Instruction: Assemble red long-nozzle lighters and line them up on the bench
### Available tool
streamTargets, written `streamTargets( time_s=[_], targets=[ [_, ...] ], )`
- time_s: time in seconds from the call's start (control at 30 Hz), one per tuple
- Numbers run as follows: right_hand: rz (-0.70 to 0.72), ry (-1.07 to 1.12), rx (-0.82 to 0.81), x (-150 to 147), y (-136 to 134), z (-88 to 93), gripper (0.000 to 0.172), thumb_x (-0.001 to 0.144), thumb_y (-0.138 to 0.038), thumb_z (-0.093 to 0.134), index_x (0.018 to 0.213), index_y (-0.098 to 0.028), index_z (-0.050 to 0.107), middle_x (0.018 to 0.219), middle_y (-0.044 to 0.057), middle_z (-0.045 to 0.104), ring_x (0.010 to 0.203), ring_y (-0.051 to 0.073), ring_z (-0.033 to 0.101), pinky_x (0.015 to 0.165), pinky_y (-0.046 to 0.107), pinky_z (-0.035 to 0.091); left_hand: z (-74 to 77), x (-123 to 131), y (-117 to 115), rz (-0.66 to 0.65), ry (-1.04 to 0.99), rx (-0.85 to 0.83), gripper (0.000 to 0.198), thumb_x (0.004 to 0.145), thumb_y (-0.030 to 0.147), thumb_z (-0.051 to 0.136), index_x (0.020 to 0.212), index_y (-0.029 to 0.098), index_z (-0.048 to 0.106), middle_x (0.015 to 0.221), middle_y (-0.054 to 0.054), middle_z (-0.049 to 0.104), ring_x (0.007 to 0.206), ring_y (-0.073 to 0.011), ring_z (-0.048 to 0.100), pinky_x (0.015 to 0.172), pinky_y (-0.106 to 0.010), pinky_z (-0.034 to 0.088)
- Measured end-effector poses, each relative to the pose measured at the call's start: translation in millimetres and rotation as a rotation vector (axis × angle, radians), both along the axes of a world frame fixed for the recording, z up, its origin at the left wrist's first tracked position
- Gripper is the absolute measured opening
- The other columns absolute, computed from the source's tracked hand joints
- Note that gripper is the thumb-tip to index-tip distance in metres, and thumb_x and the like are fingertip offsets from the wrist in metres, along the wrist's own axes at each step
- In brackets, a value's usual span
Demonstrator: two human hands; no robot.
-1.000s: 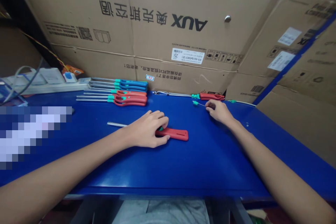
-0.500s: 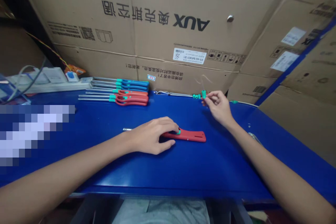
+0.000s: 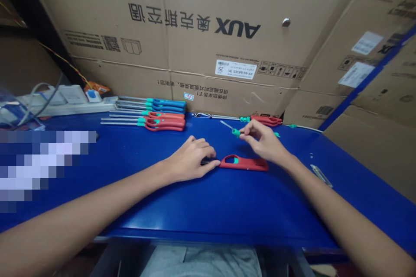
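Note:
A red lighter body [image 3: 245, 162] with a teal trigger lies flat on the blue table [image 3: 208, 207]. My left hand [image 3: 191, 162] presses down on its left end, fingers curled over a dark part that I cannot make out. Just above the red body, my right hand [image 3: 264, 140] pinches a small teal-capped piece with a thin clear tube [image 3: 231, 129] pointing up and left.
A row of several long-nosed lighters, blue and red [image 3: 152, 114], lies at the back left. One more red lighter [image 3: 260, 119] lies at the back by the cardboard boxes [image 3: 208, 39]. A power strip with cables [image 3: 58, 99] sits far left. A small metal piece [image 3: 320, 174] lies at right.
My right hand lifted the teal-capped piece from the back of the table and brought it down over the red body. My left hand slid the red body to the right.

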State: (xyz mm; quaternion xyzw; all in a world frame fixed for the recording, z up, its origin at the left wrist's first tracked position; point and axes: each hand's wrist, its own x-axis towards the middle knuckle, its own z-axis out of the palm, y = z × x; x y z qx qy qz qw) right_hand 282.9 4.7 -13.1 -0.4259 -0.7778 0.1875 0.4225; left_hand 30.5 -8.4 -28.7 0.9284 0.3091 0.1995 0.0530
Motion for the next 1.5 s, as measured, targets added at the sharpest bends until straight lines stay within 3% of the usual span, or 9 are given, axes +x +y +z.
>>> streamTargets(
  time_s=[0.2,0.37,0.47,0.6,0.9,1.1,1.27,1.4,1.5],
  targets=[
    [0.075,-0.377,0.040,-20.3,-19.2,-3.5,0.002,0.089,-0.022,0.056,0.090,-0.022,0.054,0.087,0.002,0.067,0.075,0.016,0.062,0.067,0.029,0.046,5.2,-10.7,7.4,0.205,-0.272,0.087,0.033,0.077,0.045,0.063,0.092,0.018,0.050,0.088,-0.003,0.059,0.081,-0.0203,0.055,0.076,-0.035,0.041],
    [0.114,-0.433,0.189,-30.1,-26.1,-7.4,0.003,0.091,-0.022,0.056,0.094,-0.022,0.056,0.094,0.004,0.068,0.085,0.018,0.062,0.079,0.032,0.046,5.2,-10.0,2.0,0.066,-0.176,0.169,0.035,0.083,0.040,0.061,0.108,0.017,0.055,0.105,-0.008,0.065,0.099,-0.0240,0.056,0.084,-0.039,0.039],
    [0.156,-0.436,0.267,-33.6,-28.7,-7.7,0.003,0.093,-0.023,0.055,0.095,-0.021,0.057,0.093,0.005,0.067,0.086,0.018,0.062,0.080,0.032,0.046,3.0,-7.2,-0.8,-0.011,-0.093,0.183,0.024,0.091,0.036,0.054,0.106,0.019,0.061,0.104,-0.006,0.067,0.098,-0.0226,0.057,0.080,-0.038,0.036],
    [0.145,-0.449,0.299,-30.1,-25.3,-7.0,0.004,0.093,-0.021,0.055,0.096,-0.021,0.057,0.093,0.006,0.067,0.085,0.019,0.061,0.079,0.033,0.047,3.7,-7.8,-0.2,0.007,-0.108,0.192,0.022,0.092,0.032,0.051,0.101,0.018,0.065,0.103,-0.007,0.067,0.097,-0.0221,0.056,0.079,-0.037,0.037],
    [-0.127,-0.540,0.113,-3.2,0.3,-12.7,0.009,0.089,-0.018,0.056,0.093,-0.019,0.063,0.090,0.008,0.069,0.083,0.022,0.061,0.078,0.039,0.050,6.8,-11.1,4.3,0.087,-0.086,0.183,0.020,0.087,0.033,0.053,0.091,0.017,0.065,0.100,-0.007,0.067,0.095,-0.0231,0.056,0.082,-0.041,0.039],
    [-0.063,-0.601,0.046,0.0,5.9,-18.3,0.014,0.088,-0.020,0.055,0.092,-0.019,0.069,0.096,0.009,0.072,0.090,0.024,0.063,0.081,0.042,0.051,8.9,-12.2,4.9,0.103,-0.034,0.115,0.025,0.086,0.035,0.053,0.090,0.017,0.070,0.107,-0.011,0.066,0.101,-0.0269,0.055,0.084,-0.047,0.041],
    [-0.030,-0.517,0.050,-2.7,-2.0,-10.5,0.018,0.090,-0.031,0.055,0.099,-0.019,0.066,0.100,0.009,0.070,0.092,0.023,0.063,0.083,0.041,0.049,12.8,-19.7,13.0,0.113,-0.032,0.054,0.025,0.083,0.035,0.055,0.088,0.017,0.073,0.111,-0.011,0.066,0.103,-0.0294,0.056,0.088,-0.052,0.040],
    [0.056,-0.508,-0.022,-9.8,-15.3,1.4,0.035,0.076,-0.049,0.071,0.092,-0.019,0.065,0.093,0.006,0.067,0.082,0.020,0.061,0.074,0.034,0.049,12.1,-29.5,27.9,0.212,-0.073,0.040,0.022,0.081,0.033,0.057,0.089,0.019,0.072,0.102,-0.009,0.069,0.101,-0.0298,0.059,0.090,-0.054,0.038],
    [0.114,-0.579,-0.072,-16.3,-21.6,5.3,0.043,0.066,-0.053,0.078,0.088,-0.019,0.064,0.092,0.005,0.064,0.083,0.020,0.058,0.073,0.033,0.047,9.5,-35.4,39.2,0.326,-0.241,0.011,0.020,0.075,0.027,0.062,0.091,0.020,0.072,0.092,-0.007,0.071,0.095,-0.0269,0.062,0.086,-0.045,0.043]
  ],
)
